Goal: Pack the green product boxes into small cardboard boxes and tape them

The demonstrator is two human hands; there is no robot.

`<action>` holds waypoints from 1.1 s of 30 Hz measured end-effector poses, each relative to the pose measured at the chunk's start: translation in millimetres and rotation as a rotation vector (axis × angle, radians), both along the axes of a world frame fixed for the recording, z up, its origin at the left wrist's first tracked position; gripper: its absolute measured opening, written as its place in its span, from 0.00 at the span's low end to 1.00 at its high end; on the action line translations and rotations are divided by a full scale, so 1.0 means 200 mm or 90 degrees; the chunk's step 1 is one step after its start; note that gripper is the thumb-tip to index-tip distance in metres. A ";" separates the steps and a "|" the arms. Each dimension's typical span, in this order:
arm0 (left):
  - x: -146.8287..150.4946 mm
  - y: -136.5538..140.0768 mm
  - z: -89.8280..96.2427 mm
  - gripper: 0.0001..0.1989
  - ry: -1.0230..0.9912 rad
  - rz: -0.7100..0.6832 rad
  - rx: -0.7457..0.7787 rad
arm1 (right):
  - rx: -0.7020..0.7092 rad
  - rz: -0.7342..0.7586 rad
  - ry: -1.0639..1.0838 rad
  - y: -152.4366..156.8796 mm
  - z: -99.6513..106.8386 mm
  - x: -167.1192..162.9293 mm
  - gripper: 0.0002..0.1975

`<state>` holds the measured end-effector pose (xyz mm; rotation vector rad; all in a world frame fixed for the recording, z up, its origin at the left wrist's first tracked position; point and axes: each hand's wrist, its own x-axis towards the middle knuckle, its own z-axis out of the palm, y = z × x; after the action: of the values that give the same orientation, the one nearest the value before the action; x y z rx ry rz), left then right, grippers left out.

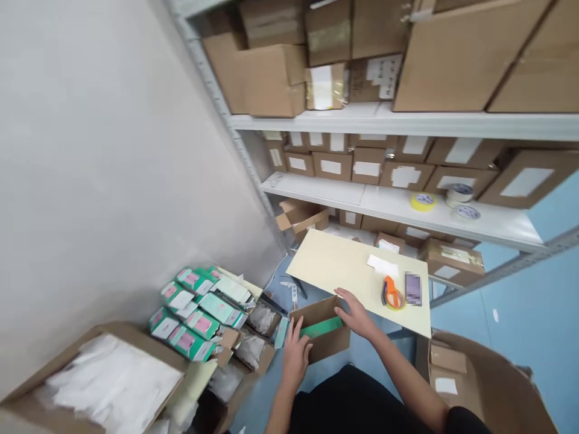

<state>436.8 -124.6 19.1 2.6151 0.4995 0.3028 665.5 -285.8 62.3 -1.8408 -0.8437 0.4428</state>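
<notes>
An open cardboard box point(326, 349) is in front of me at the near edge of a cream table. Inside it lies a flat green box point(322, 327), only partly visible. My left hand point(296, 349) is on the box's left end, fingers over the rim. At the opposite end, my right hand point(356, 314) grips the upper edge, thumb and fingers spaced apart. The box appears to be held between both hands; its underside is hidden.
On the cream table point(335, 259) are an orange tape dispenser point(391, 292), a blurred purple item point(413, 288) and white paper point(382, 265). Green-and-white boxes point(199, 322) are stacked left. Shelves point(325, 191) hold cartons and tape rolls. Large cartons flank me; a power strip point(294, 293) lies below.
</notes>
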 end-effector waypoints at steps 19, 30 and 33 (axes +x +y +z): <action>-1.74 0.40 0.08 0.10 -0.048 0.416 -0.080 | -0.011 0.539 -0.138 1.32 0.11 -1.57 0.28; -2.23 0.57 -0.04 0.12 -0.091 0.463 -0.091 | -0.190 0.631 -0.245 2.31 -0.13 -2.28 0.47; -2.25 0.63 -0.05 0.12 -0.092 0.465 -0.097 | -0.218 0.573 -0.276 2.56 -0.16 -2.34 0.52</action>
<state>-12.8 1.4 9.7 2.1516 1.3544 0.6441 198.1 225.2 30.6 -1.8000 -2.0123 0.7889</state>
